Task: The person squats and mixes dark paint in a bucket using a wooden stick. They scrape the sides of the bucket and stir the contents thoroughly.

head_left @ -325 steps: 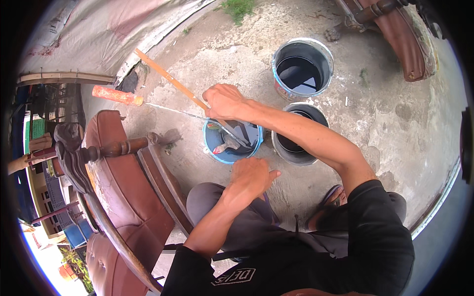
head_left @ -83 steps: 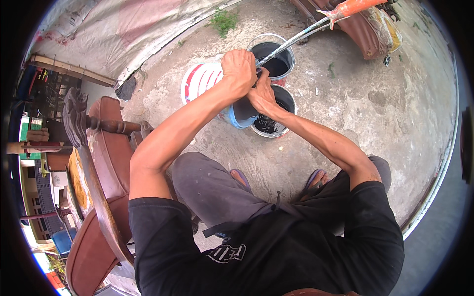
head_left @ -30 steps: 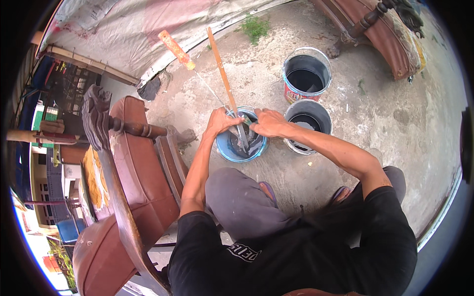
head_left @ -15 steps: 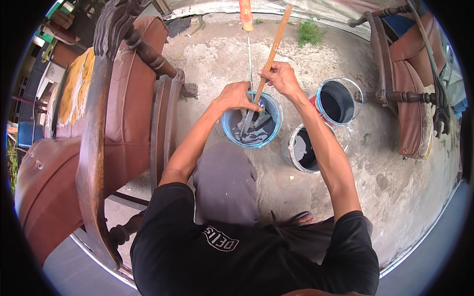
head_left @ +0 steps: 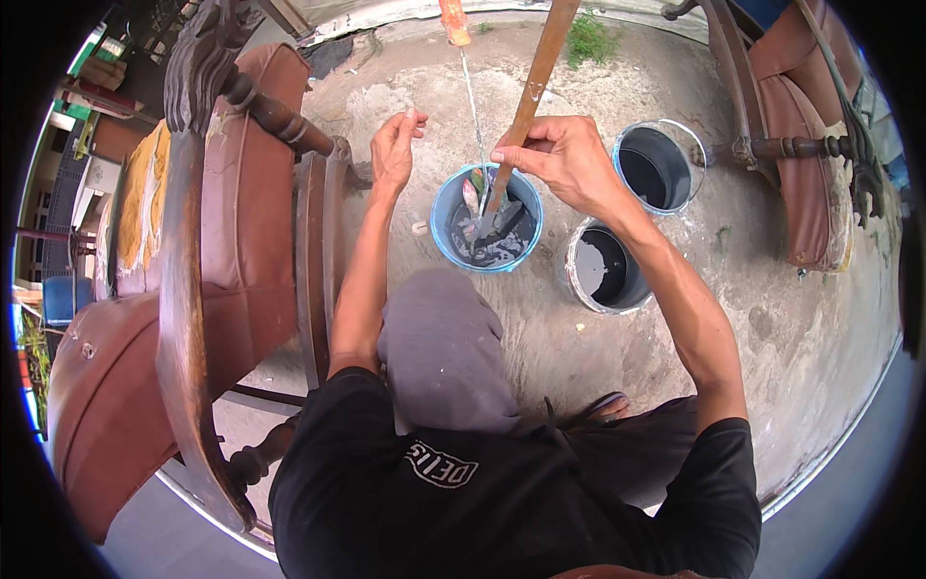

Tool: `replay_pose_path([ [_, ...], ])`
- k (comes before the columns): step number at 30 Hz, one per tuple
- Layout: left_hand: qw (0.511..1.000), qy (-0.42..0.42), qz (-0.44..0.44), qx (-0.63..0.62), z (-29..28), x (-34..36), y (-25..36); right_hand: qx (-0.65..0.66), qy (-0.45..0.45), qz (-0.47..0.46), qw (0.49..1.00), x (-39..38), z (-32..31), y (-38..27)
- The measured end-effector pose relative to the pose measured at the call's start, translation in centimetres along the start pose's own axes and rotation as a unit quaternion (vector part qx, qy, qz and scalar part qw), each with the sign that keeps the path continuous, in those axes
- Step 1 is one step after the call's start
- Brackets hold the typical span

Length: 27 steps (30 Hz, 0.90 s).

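Observation:
My right hand (head_left: 569, 159) pinches a long flat wooden stick (head_left: 543, 72) between thumb and fingers. The stick leans down into a blue-rimmed bucket (head_left: 442, 241) holding dark grey, paint-like liquid with pale streaks. Beside the stick, a thin whitish rod with a worn orange handle (head_left: 455, 24) stands tilted in the same bucket. A small pinkish and green thing (head_left: 471, 193) shows inside near the far rim; its kind is unclear. My left hand (head_left: 392, 152) is off to the left of the bucket, touching nothing, its fingers loosely bent and nothing visible in them.
Two more pails stand to the right: one with a wire handle (head_left: 656, 174) and dark liquid, another whitish-rimmed (head_left: 584, 289) with grey liquid. A worn reddish-brown armchair (head_left: 241, 241) is close on my left, another (head_left: 801, 183) at the far right. Green weeds (head_left: 590, 41) grow beyond.
My left hand has let go at the bucket's rim and moved away to the left. My right hand has slid lower on the stick, nearer the bucket, and the stick stands somewhat differently.

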<state>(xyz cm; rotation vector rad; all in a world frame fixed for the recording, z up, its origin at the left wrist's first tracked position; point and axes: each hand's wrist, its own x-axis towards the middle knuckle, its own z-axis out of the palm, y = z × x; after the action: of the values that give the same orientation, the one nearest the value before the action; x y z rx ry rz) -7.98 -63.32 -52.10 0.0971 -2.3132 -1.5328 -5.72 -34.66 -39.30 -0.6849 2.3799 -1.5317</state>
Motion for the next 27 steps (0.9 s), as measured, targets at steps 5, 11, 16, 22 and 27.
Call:
replay_pose_path([
  [5, 0.993, 0.065, 0.091, -0.04, -0.5, 2.3, 4.8, -0.054, 0.052, -0.022, 0.997, -2.7, -1.7, -0.2],
  [11, 0.978, 0.037, 0.205, -0.029, 0.9, 3.9, 11.8, -0.056, 0.031, -0.012, 0.998, -2.6, -3.1, 1.8],
  [16, 0.981, -0.036, 0.188, 0.007, 3.3, 5.0, 16.5, 0.035, 0.091, 0.037, 0.995, -4.8, -6.6, 1.8],
  [22, 0.962, -0.228, 0.123, 0.089, 7.1, 5.3, 19.8, -0.006, 0.211, -0.012, 0.977, -11.4, -14.1, -0.1],
  [27, 0.804, -0.526, -0.013, 0.276, 11.4, 3.3, 18.5, 0.081, 0.303, 0.003, 0.95, -16.7, -17.6, -4.2],
])
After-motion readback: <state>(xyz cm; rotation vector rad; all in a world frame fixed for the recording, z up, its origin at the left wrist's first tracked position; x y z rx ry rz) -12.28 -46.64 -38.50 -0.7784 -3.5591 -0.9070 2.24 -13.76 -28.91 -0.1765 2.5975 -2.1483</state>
